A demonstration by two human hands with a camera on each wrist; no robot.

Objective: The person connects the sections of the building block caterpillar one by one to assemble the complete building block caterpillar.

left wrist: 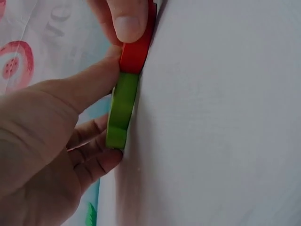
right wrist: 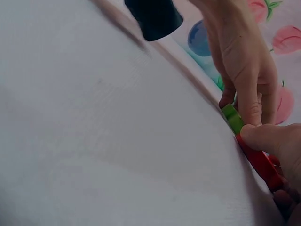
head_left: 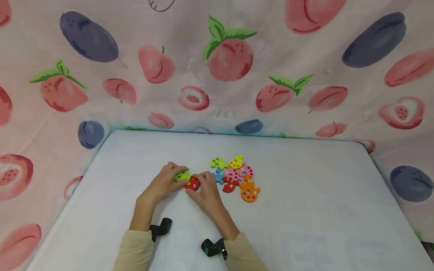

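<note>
On the white table my left hand [head_left: 165,181] grips a green puzzle piece [head_left: 182,175] with a smiling face, thumb on the near side and fingers on the far side. My right hand [head_left: 207,191] pinches a red puzzle piece [head_left: 192,184] marked 2 between thumb and fingers. The two pieces meet edge to edge; in the left wrist view the green piece [left wrist: 123,106] and red piece [left wrist: 136,56] form one line along the tabletop. Both thumbs come close together at the seam, also in the right wrist view, where part of the red piece [right wrist: 257,162] is hidden by the right hand.
Right of the hands lies a cluster of numbered pieces: a blue one [head_left: 218,175], pink ones [head_left: 232,174], a red one [head_left: 230,185], orange ones [head_left: 249,194], a yellow one [head_left: 236,162] and a green striped one [head_left: 218,163]. A fruit-printed cloth [head_left: 190,67] stands behind the table.
</note>
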